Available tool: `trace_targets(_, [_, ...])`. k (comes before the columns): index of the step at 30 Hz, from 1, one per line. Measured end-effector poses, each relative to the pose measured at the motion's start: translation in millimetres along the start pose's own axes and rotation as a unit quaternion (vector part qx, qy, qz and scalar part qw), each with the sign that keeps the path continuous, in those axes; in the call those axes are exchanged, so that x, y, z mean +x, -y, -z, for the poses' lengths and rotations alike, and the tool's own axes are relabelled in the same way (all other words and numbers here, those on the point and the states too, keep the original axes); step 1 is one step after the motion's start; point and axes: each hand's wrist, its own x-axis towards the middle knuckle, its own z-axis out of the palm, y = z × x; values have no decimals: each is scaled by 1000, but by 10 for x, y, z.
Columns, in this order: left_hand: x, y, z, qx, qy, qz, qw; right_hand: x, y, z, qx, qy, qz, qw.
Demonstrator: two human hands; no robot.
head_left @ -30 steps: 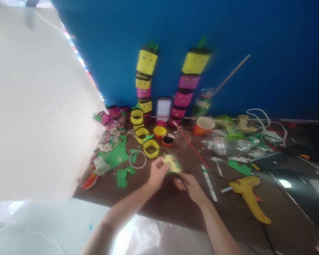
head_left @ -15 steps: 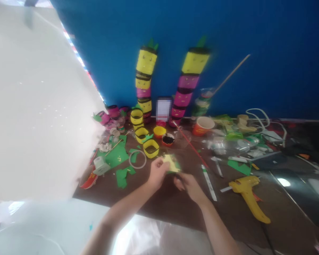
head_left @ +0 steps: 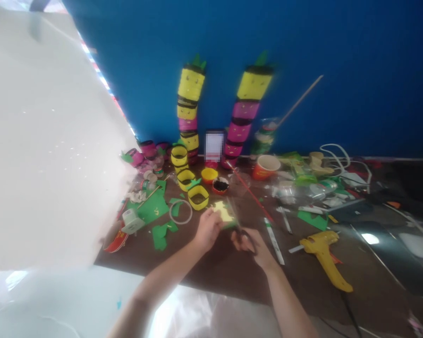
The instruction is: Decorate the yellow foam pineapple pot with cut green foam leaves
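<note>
My left hand (head_left: 208, 230) pinches a small cut piece of pale yellow and green paper (head_left: 224, 212) above the table's front half. Dark-handled scissors (head_left: 248, 238) are gripped in my right hand (head_left: 254, 246), their blades pointing up beside the paper's right edge. Just beyond the paper stand a yellow ring-shaped cup with black rims (head_left: 198, 197) and a small pot of something dark (head_left: 220, 185). A clear tape ring (head_left: 181, 212) lies left of my left hand. A white and green marker (head_left: 274, 241) rests right of my right hand.
A yellow glue gun (head_left: 324, 256) lies at the right with its cord trailing forward. Green paper scraps (head_left: 155, 209) spread over the left side. Tall yellow and pink stacked figures (head_left: 239, 122) lean at the blue wall. A red stick (head_left: 252, 192) crosses the middle.
The scissors' blades and handles now show more plainly, with the blades upright beside the paper. My left hand still holds the paper. The whole view has shifted slightly.
</note>
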Motion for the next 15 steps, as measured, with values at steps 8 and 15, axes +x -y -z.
trace_targets(8, [29,37,56,-15,19,40,999,-254,209,84,-174,-112,-81,975])
trace_targets(15, [54,141,96,-16,18,97,995,-513,207,112,-417,-177,-178,873])
